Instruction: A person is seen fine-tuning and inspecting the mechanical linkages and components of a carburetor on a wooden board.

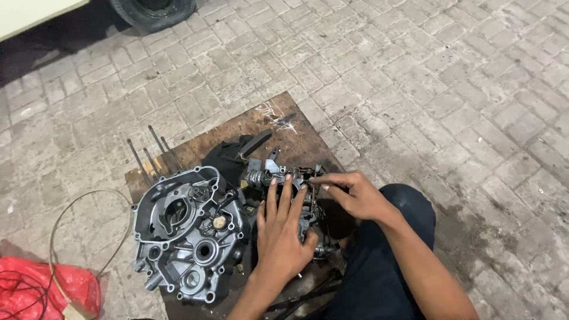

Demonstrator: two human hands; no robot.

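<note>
A paved brick floor [462, 89] fills most of the view, bare and open to the right and far side. On it lies a worn brown wooden board [296, 139], the surface carrying the work; its far corner points away and its right edge runs down toward the person's dark-trousered knee [409, 207]. The board's left half holds a grey cast-metal engine case half [186, 237], lying flat with round bores and bolt holes facing up, its rim reaching the board's left edge. Thin metal rods [148, 154] stick out past that far-left edge. Just right of the case, near the board's middle, sits the second engine part [278, 175], a darker, greasy cluster of gears and shafts, with a black cloth [228, 157] behind it. The left hand [284, 228] lies flat on this part, fingers spread. The right hand [349, 192] pinches something small at its top; what, cannot be told. At lower left, a red bag [53, 287] and a looped cable [89, 207] crowd the floor.
</note>
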